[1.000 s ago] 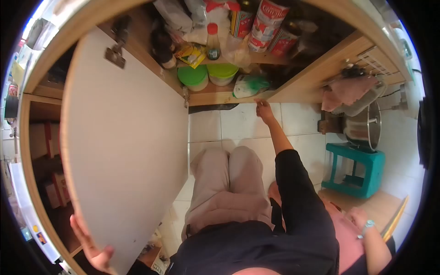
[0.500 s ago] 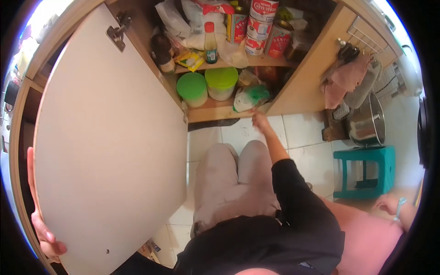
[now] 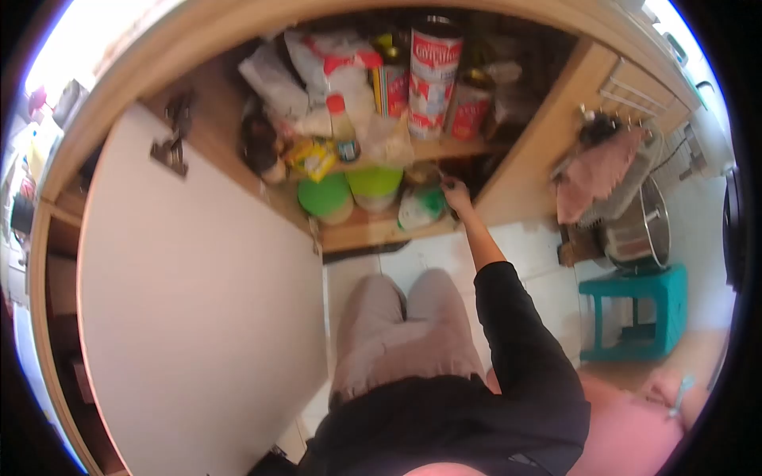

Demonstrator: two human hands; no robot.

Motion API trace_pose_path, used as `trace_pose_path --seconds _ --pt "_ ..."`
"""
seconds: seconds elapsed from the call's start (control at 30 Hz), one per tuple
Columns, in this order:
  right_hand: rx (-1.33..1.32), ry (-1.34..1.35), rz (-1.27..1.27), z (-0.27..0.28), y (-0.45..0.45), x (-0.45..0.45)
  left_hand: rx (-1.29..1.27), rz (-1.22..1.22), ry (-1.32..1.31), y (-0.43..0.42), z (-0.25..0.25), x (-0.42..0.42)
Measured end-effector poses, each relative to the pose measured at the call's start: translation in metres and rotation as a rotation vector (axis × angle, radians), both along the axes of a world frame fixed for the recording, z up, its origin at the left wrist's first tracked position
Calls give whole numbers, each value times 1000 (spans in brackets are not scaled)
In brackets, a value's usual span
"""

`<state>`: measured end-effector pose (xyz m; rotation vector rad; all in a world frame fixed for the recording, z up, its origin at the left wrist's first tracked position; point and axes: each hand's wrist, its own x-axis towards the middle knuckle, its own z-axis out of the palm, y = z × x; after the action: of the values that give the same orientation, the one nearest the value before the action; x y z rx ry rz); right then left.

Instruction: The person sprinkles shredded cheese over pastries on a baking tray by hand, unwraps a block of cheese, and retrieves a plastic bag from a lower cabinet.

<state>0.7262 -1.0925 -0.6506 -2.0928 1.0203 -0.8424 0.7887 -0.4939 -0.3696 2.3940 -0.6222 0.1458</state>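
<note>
My right hand [image 3: 455,194] reaches into the cupboard's lower shelf, just right of a white-and-green plastic bag [image 3: 421,209]. Its fingers are small and blurred, so I cannot make out whether they grip anything. Left of the bag stand a tub with a lime-green lid [image 3: 376,181] and another with a darker green lid [image 3: 323,195]. Behind the bag, partly hidden, is a brownish packet [image 3: 423,172]. My left hand is out of view. The white cupboard door [image 3: 206,317] stands wide open on the left.
Stacked cans [image 3: 433,79], a red-capped bottle [image 3: 342,127], a yellow packet [image 3: 314,161] and plastic bags [image 3: 329,67] fill the upper shelf. At right are hanging cloths [image 3: 597,178], a metal pot [image 3: 635,230] and a teal stool [image 3: 635,313]. Another person in pink [image 3: 631,412] is close by.
My right hand has moved from in front of the lower shelf up and into it, beside the bag. My left hand, earlier on the door's edge, has left the view. The camera view has shifted.
</note>
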Motion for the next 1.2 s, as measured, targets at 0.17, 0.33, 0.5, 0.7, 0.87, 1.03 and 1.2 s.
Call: trace_pose_path --seconds 0.17,0.33,0.5,0.7,0.87,1.03,1.2 --pt "-261 208 -98 -94 -104 84 67 -110 562 -87 -96 -4" --pt "-173 309 -137 -71 -91 89 220 -15 753 -84 -128 15" --pt "-185 287 -154 -67 -87 78 292 9 816 -69 -143 21" --pt "-190 250 -154 -65 -78 88 311 -54 825 -56 -157 14" --pt "-212 236 -153 -56 -70 89 336 -88 845 -46 -169 6" --pt "-306 158 -78 -59 -77 93 351 -105 902 -33 -187 -20" --pt "-384 32 -64 -67 -99 78 310 -106 950 -30 -207 -50"
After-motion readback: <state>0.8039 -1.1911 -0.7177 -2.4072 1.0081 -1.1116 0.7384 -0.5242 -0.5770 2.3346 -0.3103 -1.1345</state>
